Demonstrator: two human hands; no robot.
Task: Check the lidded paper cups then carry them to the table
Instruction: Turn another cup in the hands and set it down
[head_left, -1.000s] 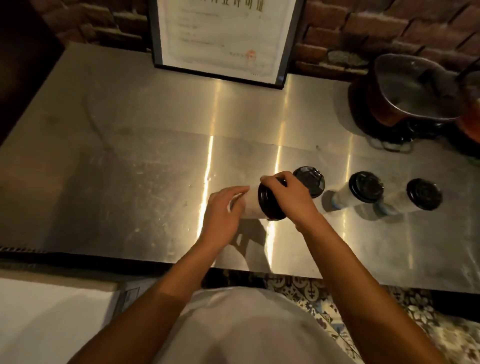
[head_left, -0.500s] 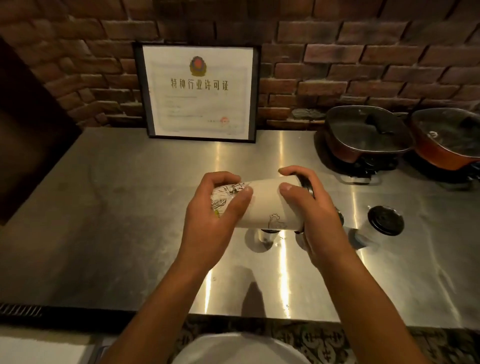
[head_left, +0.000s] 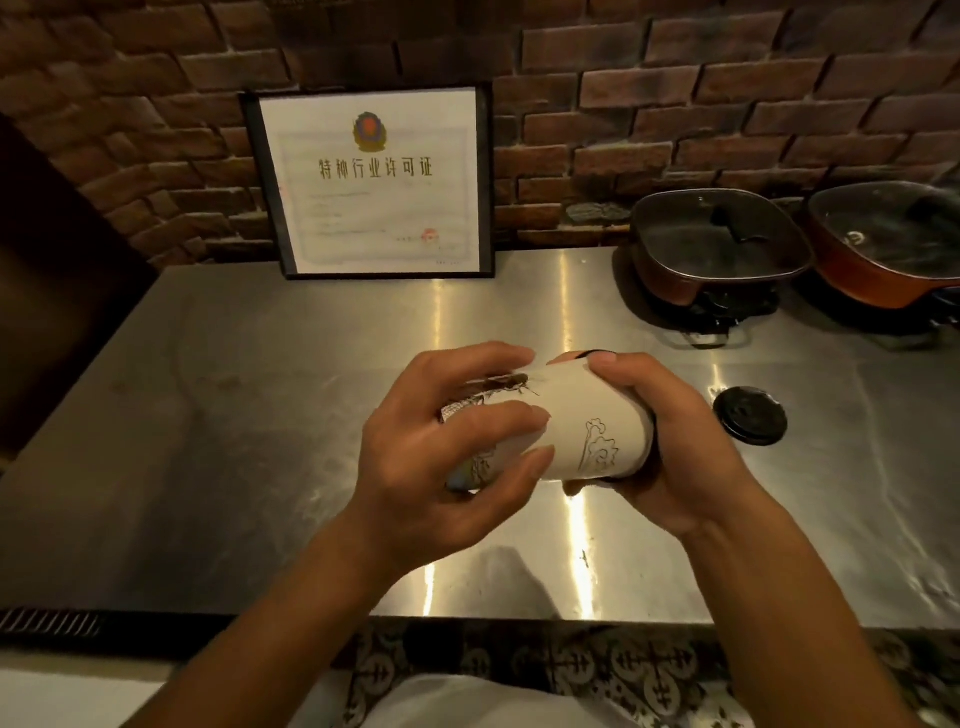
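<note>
I hold a white paper cup (head_left: 587, 421) with line drawings on its side, tipped flat above the steel counter (head_left: 260, 415). My left hand (head_left: 447, 457) wraps its base end. Around the lidded end sits my right hand (head_left: 670, 441), covering most of the black lid. Another cup stands on the counter just right of my right hand, only its black lid (head_left: 750, 422) showing. Any further cups are hidden behind my hands.
A framed certificate (head_left: 371, 182) leans on the brick wall at the back. Two lidded pans (head_left: 719, 244) (head_left: 893, 244) stand on burners at the back right. The counter's front edge runs below my forearms, over patterned floor tiles (head_left: 545, 670).
The cup went from just above the counter up toward me, lying sideways in both hands. My view tilted up, so the wall and pans now show. My left fingers have shifted on the cup.
</note>
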